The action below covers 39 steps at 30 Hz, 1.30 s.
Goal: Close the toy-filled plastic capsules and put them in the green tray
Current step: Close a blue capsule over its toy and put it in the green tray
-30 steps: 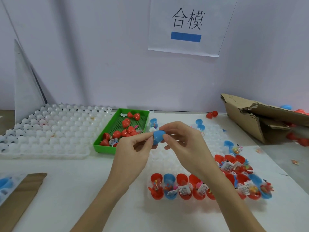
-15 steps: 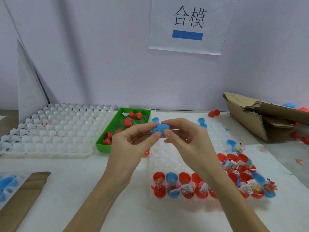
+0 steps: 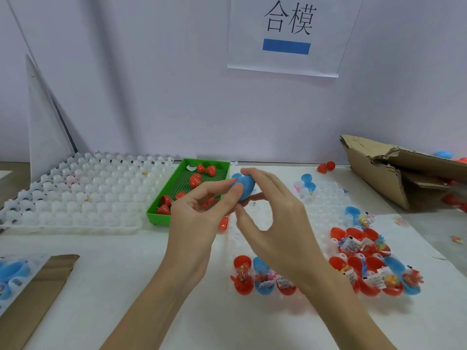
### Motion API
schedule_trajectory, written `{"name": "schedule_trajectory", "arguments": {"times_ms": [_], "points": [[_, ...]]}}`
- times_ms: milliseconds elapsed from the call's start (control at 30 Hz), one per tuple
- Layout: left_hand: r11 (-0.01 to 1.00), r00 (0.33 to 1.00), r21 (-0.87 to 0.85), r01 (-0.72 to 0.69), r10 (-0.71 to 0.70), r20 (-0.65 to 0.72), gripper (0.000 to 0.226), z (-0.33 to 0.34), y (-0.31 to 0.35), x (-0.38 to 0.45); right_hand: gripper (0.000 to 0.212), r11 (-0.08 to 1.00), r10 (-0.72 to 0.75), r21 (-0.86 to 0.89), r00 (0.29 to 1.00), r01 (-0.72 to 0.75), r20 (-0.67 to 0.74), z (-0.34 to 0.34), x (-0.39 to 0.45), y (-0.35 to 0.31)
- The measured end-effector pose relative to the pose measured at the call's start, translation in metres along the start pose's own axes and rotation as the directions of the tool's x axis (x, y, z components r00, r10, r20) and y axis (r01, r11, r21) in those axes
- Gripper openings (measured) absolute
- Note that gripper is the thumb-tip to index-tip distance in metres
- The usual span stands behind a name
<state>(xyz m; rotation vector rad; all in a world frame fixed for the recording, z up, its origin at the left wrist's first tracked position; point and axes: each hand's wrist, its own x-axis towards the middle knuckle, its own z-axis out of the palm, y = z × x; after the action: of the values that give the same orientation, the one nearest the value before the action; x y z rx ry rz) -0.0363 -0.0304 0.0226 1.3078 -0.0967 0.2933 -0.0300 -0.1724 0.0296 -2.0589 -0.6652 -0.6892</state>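
Both hands pinch closed blue capsule (image 3: 243, 186), held up just right of green tray (image 3: 161, 217).
Left hand (image 3: 199, 223) and right hand (image 3: 275, 223) meet on it; tray holds red capsules (image 3: 195, 179); open filled capsules (image 3: 262, 279) sit in white holder (image 3: 326, 208).

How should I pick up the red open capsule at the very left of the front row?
Best guess: grip the red open capsule from above, pinching the rounded outer sides of its lower cup. It sits hinged open in the white tray with the toy exposed, and a blue capsule crowds its right side.
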Motion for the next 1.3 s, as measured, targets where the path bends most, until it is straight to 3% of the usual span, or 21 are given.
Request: {"name": "schedule_trajectory", "arguments": {"times_ms": [167,500,667,833,1133,1300], "points": [[0.999,0.998,-0.039,0.032,-0.030,0.048,0.030,0.006,-0.003,-0.004,0.036,0.984,-0.009,-0.174,0.979,-0.027,-0.202,0.008,-0.005,0.000],[1.000,1.000,-0.015,-0.006,0.005,-0.009,0.022,0.010,-0.004,-0.007,0.033,0.964,-0.022,-0.264,0.992,-0.011,-0.123,0.010,-0.007,0.008],[0.982,0.990,0.164,-0.098,0.112,-0.081,0.011,0.011,-0.011,-0.010,0.041,0.967,0.036,-0.250,0.998,-0.047,-0.048,0.018,-0.009,0.010],[0.940,0.968,0.271,-0.208,0.238,-0.081,0.017,0.015,-0.011,-0.015,0.033,0.979,0.004,-0.200,0.993,-0.027,-0.115,0.016,-0.009,0.009],[0.911,0.934,0.244,-0.332,0.355,-0.053,0.021,0.019,-0.002,-0.019,0.032,0.997,-0.071,-0.047,0.961,0.060,-0.267,0.011,-0.009,0.001],[0.943,0.961,0.188,-0.274,0.277,0.010,0.013,0.021,-0.001,-0.018,0.034,0.998,-0.055,-0.042,0.960,0.045,-0.275,0.012,-0.009,0.006]]}}
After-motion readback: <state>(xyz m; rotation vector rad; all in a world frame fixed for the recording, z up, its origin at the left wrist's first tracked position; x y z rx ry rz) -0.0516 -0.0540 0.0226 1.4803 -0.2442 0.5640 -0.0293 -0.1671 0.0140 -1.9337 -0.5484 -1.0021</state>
